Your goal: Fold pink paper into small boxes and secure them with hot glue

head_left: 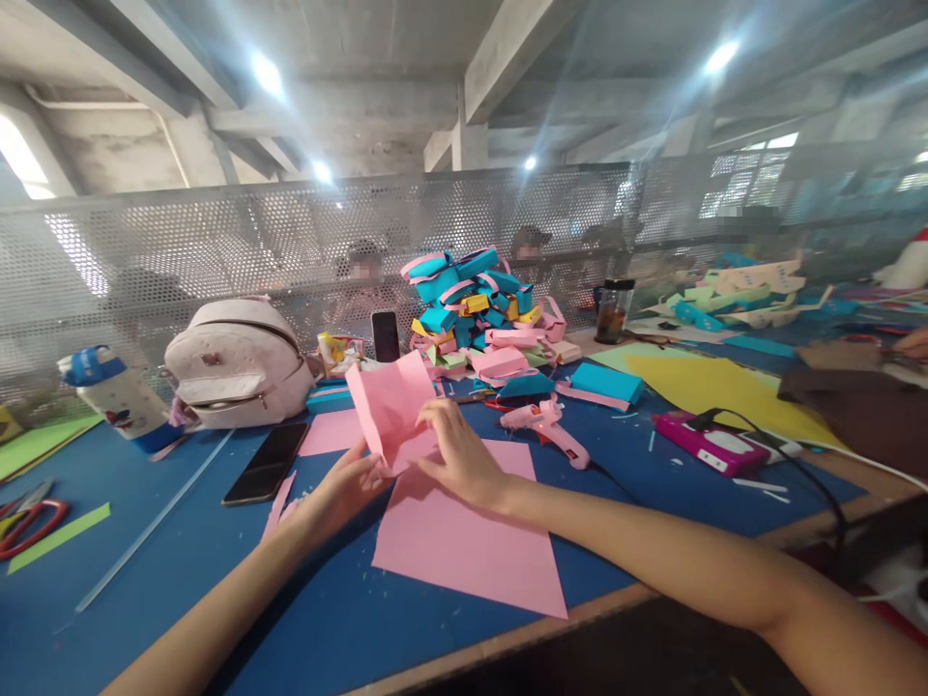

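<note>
A folded piece of pink paper is held up above the table, its sides bent upward. My left hand is closed on its lower left corner. My right hand grips its right side, fingers bent over the edge. Below my hands a flat pink sheet lies near the table's front edge. Another pink sheet lies behind my left hand. A pink hot glue gun rests to the right of my right hand.
Behind stands a pile of folded paper pieces. A white backpack, a bottle, a black phone and scissors are at left. A magenta power strip with cables and yellow paper lie at right.
</note>
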Demonstrator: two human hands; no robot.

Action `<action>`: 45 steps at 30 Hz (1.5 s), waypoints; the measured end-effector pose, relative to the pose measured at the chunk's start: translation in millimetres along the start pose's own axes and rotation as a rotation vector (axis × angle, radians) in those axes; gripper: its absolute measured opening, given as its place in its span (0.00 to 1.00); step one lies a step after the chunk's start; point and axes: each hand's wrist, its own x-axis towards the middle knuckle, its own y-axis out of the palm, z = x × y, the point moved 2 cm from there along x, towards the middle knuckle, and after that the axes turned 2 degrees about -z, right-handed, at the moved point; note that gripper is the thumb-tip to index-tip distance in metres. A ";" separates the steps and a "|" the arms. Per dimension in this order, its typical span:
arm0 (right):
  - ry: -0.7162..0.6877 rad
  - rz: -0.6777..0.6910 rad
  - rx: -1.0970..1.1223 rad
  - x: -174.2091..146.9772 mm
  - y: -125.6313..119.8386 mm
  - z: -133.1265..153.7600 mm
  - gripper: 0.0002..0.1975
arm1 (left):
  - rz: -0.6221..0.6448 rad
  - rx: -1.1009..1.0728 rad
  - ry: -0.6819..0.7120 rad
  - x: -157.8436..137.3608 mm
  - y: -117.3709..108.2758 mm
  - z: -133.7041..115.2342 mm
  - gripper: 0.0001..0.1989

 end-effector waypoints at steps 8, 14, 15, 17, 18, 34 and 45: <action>-0.100 0.214 0.047 1.7 8.9 8.4 0.14 | 0.041 0.084 0.016 -2.9 14.4 1.0 0.24; 0.012 0.190 0.210 0.4 12.9 6.7 0.05 | 0.037 0.051 0.018 -3.5 21.4 7.1 0.13; 0.025 0.188 0.251 0.4 12.6 6.1 0.06 | 0.021 0.033 0.019 -3.7 20.9 7.5 0.12; 0.031 0.186 0.321 0.7 11.7 4.9 0.06 | -0.019 0.014 0.023 -4.6 19.9 7.0 0.11; 0.027 0.181 0.345 0.8 11.0 4.5 0.06 | -0.039 0.018 0.024 -5.0 19.6 6.2 0.12; -0.134 0.241 0.374 -4.0 10.5 13.1 0.11 | -0.344 0.449 0.176 -8.4 23.4 7.8 0.24; -0.049 0.146 0.398 -4.6 4.2 14.0 0.07 | -0.199 0.290 0.241 -9.4 19.8 12.2 0.21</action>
